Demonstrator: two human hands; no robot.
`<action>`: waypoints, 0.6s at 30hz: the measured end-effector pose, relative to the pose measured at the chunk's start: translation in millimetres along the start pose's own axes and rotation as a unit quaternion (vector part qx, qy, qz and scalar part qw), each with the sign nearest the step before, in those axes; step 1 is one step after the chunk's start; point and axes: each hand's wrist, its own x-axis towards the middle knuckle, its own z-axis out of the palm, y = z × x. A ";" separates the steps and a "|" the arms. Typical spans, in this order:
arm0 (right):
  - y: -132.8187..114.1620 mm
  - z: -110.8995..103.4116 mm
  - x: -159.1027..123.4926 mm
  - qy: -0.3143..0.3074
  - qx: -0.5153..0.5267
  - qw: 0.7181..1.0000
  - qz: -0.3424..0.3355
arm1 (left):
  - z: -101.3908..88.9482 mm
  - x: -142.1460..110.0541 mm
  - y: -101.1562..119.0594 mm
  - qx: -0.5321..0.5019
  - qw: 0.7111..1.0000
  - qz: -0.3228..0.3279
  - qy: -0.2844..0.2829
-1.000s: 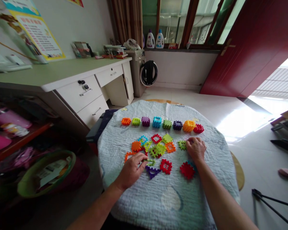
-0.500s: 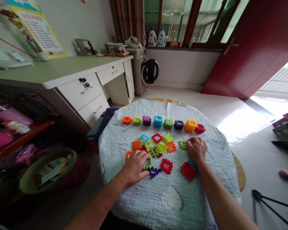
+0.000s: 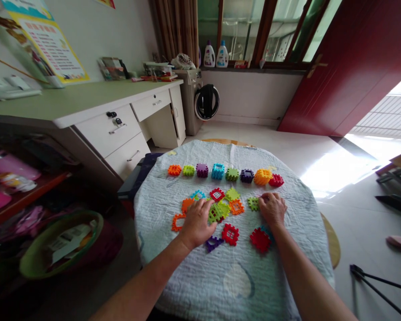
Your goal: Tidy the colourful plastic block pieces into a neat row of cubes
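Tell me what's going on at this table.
A person is handling colourful toy pieces on a cloth-covered table. The left hand is spread over loose pieces; whether anything is under it can't be seen. The right hand is at the edge of a green piece, its grip hidden. A purple triangle lies closer to the person, and eight chunky blocks stand in a row beyond.
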 end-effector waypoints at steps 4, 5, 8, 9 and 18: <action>-1.0 -1.0 -0.2 -0.002 -0.002 1.000 0.002 | 17.2 10.5 11.9 0.054 0.998 -0.041 0.008; -1.2 -1.2 -0.2 -0.003 -0.003 1.000 0.002 | 20.3 10.7 13.3 0.069 0.996 -0.047 0.011; -1.2 -1.3 -0.2 -0.004 -0.004 1.000 0.002 | 24.5 8.6 14.3 0.102 0.993 -0.058 0.016; -1.0 -1.2 -0.2 -0.003 -0.004 1.000 0.002 | 24.5 8.0 14.0 0.108 0.992 -0.060 0.020; 1.5 1.2 0.4 0.003 0.004 1.000 -0.002 | 18.1 12.3 13.2 0.119 0.988 -0.070 0.062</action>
